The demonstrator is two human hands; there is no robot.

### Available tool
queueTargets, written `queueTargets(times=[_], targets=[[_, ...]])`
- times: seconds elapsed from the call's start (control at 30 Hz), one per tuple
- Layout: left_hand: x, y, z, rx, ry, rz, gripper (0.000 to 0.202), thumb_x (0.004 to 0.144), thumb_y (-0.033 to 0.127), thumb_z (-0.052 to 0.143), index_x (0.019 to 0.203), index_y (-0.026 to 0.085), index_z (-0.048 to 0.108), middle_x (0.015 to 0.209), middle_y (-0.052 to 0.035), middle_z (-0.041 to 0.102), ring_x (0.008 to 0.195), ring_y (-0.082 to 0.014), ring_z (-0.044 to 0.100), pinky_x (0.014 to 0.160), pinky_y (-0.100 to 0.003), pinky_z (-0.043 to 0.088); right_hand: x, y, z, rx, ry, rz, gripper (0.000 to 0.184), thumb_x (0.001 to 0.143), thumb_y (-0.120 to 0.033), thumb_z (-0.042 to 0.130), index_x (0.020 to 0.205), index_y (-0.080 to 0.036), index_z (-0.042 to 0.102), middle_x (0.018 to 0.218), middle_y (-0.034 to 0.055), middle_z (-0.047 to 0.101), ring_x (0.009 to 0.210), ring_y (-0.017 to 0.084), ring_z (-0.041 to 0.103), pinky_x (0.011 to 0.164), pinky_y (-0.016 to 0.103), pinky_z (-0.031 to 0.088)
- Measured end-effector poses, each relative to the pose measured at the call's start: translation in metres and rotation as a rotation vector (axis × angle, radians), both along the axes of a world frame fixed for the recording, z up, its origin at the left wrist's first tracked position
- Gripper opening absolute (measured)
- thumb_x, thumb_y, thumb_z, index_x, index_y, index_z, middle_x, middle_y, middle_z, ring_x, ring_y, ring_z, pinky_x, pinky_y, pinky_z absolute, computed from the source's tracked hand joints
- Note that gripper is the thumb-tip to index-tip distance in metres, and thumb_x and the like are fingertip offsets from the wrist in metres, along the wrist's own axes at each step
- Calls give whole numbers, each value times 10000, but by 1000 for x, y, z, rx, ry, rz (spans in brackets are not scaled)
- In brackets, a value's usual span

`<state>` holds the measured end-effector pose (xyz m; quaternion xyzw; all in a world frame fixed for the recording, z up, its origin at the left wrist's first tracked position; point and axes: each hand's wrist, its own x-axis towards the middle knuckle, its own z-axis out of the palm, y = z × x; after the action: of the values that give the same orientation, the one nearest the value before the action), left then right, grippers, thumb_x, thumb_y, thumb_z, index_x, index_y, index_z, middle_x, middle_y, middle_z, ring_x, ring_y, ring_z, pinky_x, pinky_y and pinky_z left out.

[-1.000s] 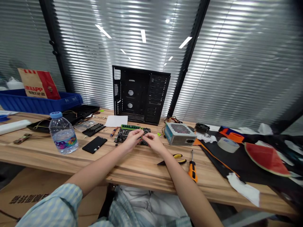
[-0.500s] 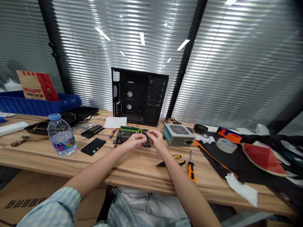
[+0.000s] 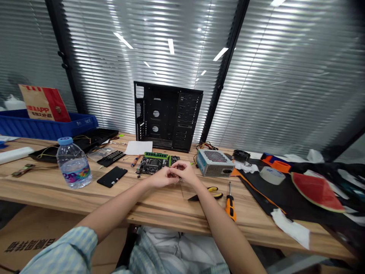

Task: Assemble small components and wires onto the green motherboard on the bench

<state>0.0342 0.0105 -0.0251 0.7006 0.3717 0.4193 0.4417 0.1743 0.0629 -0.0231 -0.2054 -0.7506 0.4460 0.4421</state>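
My left hand and my right hand meet just in front of the motherboard, fingertips pinched together. A thin dark wire hangs down from between them; whatever else the fingers hold is hidden. The motherboard lies flat on the wooden table, and a green memory module runs along its far edge. My hands cover its near right corner. Below my right wrist lie pliers with yellow and black handles.
An open black computer case stands behind the board. To the right are a power supply, an orange screwdriver and a watermelon slice. On the left stand a water bottle, a black phone-like slab and a blue bin.
Both hands have drawn back slightly from the board and come closer together, with fingertips now meeting. More of the board shows, and the hanging wire is more visible.
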Motion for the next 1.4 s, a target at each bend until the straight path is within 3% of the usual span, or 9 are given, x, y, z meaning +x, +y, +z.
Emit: queueTargets(times=[0.23,0.5,0.73,0.97,1.4], targets=[[-2,-1,3,-13,156,6,207,729,321,626,677,121,641,643,-49,603,579,-131,495,571,-231,361,-2,0,0,-138,35,27,183,672,-337,669,672,-160,622,526,-13,570,412,104,473,403,215,361],[-4,4,1,-20,116,93,289,721,411,634,698,123,627,675,-37,604,614,-128,507,594,-225,377,0,7,3,-346,129,-32,196,658,-362,636,671,-185,553,419,-81,407,338,69,325,327,186,249],[-2,4,8,-40,45,223,338,700,450,639,686,116,592,556,19,496,499,-78,390,496,-205,298,2,8,7,-480,276,-34,242,633,-381,679,717,-192,553,715,-9,586,556,105,473,362,163,352],[-3,8,6,-93,-10,309,393,673,488,642,752,107,588,517,37,453,450,-66,339,444,-199,220,3,8,9,-503,353,-39,255,614,-374,709,702,-192,555,661,-20,564,532,101,437,365,171,363],[-5,14,0,-41,-40,331,356,687,464,639,755,117,589,545,29,478,462,-75,391,458,-202,289,2,10,9,-502,439,-65,198,611,-307,691,607,-176,543,573,-33,508,437,62,342,317,154,308]])
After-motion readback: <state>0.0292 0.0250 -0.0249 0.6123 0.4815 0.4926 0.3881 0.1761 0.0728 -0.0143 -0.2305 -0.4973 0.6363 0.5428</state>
